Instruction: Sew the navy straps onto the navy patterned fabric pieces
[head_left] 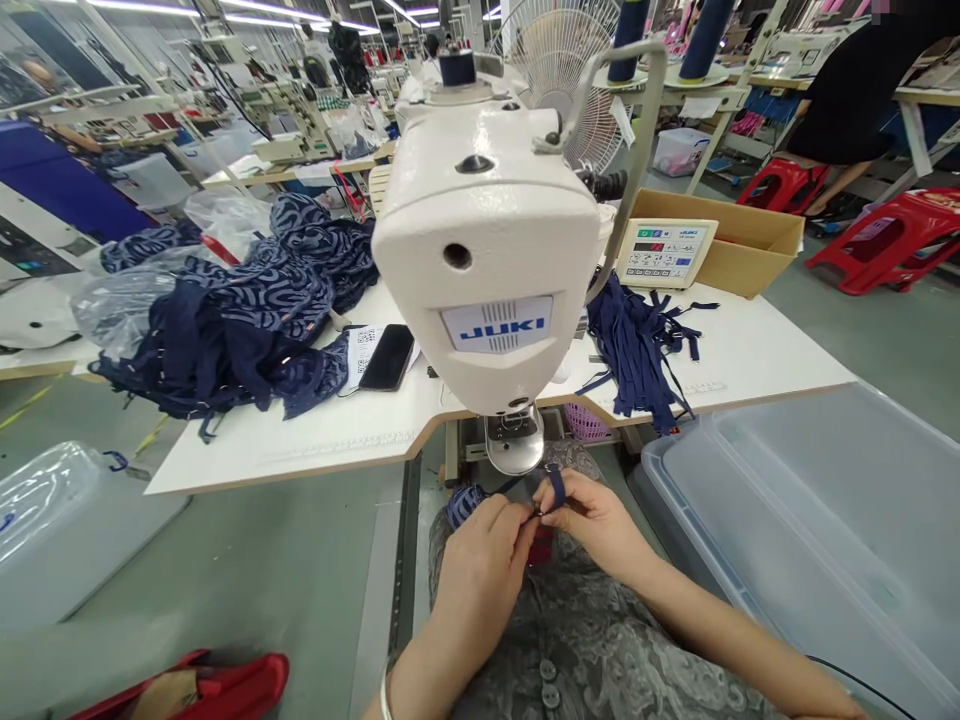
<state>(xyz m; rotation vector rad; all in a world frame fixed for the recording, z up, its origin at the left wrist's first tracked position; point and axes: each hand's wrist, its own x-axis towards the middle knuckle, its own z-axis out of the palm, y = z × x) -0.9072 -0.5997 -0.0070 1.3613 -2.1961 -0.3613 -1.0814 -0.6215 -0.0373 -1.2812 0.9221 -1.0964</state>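
Observation:
Just below the head of a white JUKI sewing machine (487, 230), my two hands meet in a pinch. My right hand (592, 515) is closed on a navy strap (556, 485) that loops up over its fingers. My left hand (487, 550) pinches at the strap's lower end, its fingertips touching those of the right; a small dark piece between them is too small to make out. Beside my left knuckles hangs a patterned blue fabric piece (465, 505), partly hidden by the hand. The machine's rounded metal end (516, 445) is right above the strap.
On the white table (360, 445) lie a heap of navy patterned garments (247, 300), a phone (387, 357) and a bundle of navy straps (637, 345). A control panel (664, 253) and cardboard box (750, 250) stand behind. A clear plastic bin (810, 520) is at my right.

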